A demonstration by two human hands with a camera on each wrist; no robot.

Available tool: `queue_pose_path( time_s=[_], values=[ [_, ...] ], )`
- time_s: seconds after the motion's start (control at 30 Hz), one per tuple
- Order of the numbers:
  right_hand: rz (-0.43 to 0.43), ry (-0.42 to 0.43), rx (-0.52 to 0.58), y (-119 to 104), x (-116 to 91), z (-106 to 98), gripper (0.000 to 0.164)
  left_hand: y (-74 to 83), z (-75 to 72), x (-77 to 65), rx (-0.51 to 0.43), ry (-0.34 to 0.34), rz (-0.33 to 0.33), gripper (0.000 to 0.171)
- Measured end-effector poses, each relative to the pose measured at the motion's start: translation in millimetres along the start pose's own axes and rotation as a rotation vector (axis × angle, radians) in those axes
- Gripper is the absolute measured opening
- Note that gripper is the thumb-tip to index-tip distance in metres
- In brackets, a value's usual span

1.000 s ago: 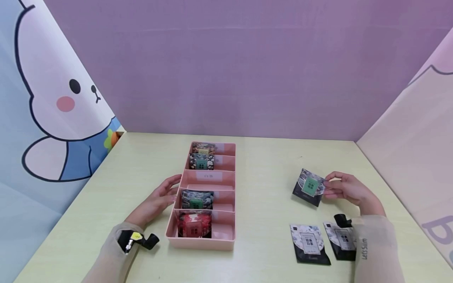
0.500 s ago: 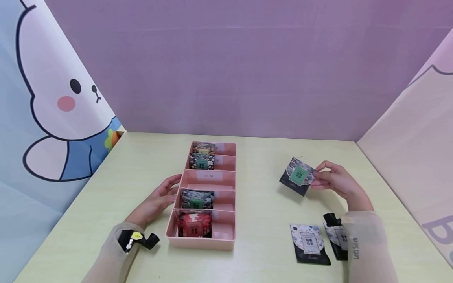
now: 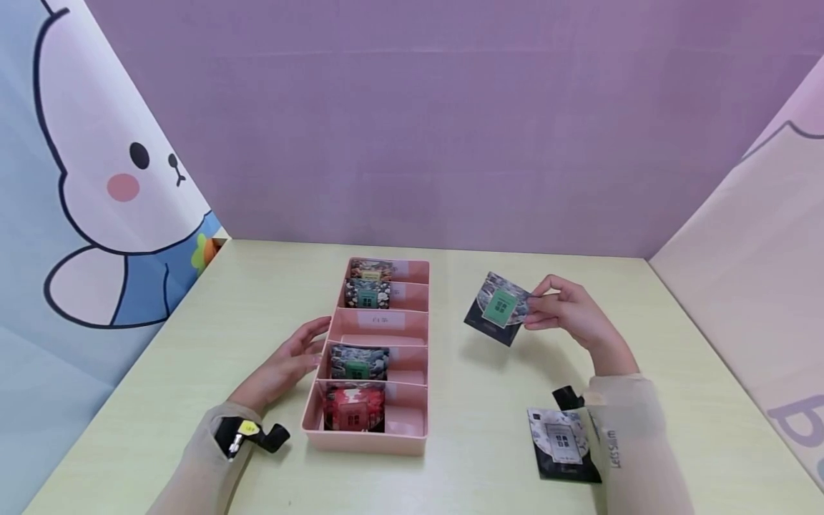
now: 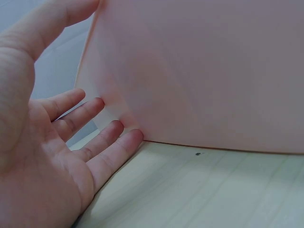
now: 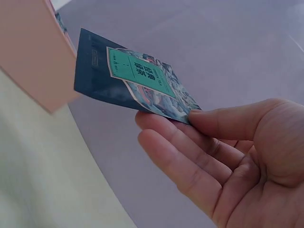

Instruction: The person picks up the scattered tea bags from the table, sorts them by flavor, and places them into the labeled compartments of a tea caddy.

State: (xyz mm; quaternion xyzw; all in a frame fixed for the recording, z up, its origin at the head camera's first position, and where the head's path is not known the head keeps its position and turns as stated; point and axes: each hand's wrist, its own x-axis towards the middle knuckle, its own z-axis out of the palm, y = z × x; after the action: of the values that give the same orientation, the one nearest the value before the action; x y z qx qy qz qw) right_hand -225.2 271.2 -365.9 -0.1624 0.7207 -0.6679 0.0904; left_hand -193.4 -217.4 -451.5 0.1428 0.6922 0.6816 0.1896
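1. Since the earlier frame: right hand point(image 3: 576, 316) has brought the held packet point(image 3: 498, 307) left and a bit farther off, closer to the pink box point(image 3: 363, 445). Box and left hand point(image 3: 286, 365) same spot as before.
2. Key relation: held packet hangs right of the box, strip of table between, roughly level with the second and third compartments from the far end. Shadow below, so it's off the table.
3. Axes: packet is nearly square; its printed axis runs far to near, near end slanting left. Box long axis runs near-far, five compartments in a row.
4. Right hand is the nearer one: pinches the packet by its right corner, thumb on top, fingers underneath.
5. Left hand is across the box from it: fingers loosely extended, tips touching the box's left wall, not gripping.
6. In the box, far to near: yellow-label packet point(image 3: 371, 271), floral packet point(image 3: 367, 294), white label point(image 3: 380, 320) on the middle compartment's wall, blue-grey packet point(image 3: 358, 363), red packet point(image 3: 353, 409).
7. Surface: pale wood-grain table point(image 3: 476, 429). Loose packet point(image 3: 563, 443) lies flat near right, beside the right sleeve point(image 3: 637, 443). Can't tell what's beneath that sleeve.
8. Room: purple backdrop point(image 3: 450, 143) far, rabbit-print sheet point(image 3: 96, 214) left, pale panel point(image 3: 759, 250) right.
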Motion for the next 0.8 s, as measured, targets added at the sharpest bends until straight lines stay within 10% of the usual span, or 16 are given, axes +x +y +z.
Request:
queue_pose_path(
  time_s=[0.8],
  values=[
    [-0.032, -0.149, -0.042, -15.3, 33.6, 111.4, 0.009, -5.3, -3.0, 0.2, -0.022, -0.030, 0.038, 0.074]
  ],
)
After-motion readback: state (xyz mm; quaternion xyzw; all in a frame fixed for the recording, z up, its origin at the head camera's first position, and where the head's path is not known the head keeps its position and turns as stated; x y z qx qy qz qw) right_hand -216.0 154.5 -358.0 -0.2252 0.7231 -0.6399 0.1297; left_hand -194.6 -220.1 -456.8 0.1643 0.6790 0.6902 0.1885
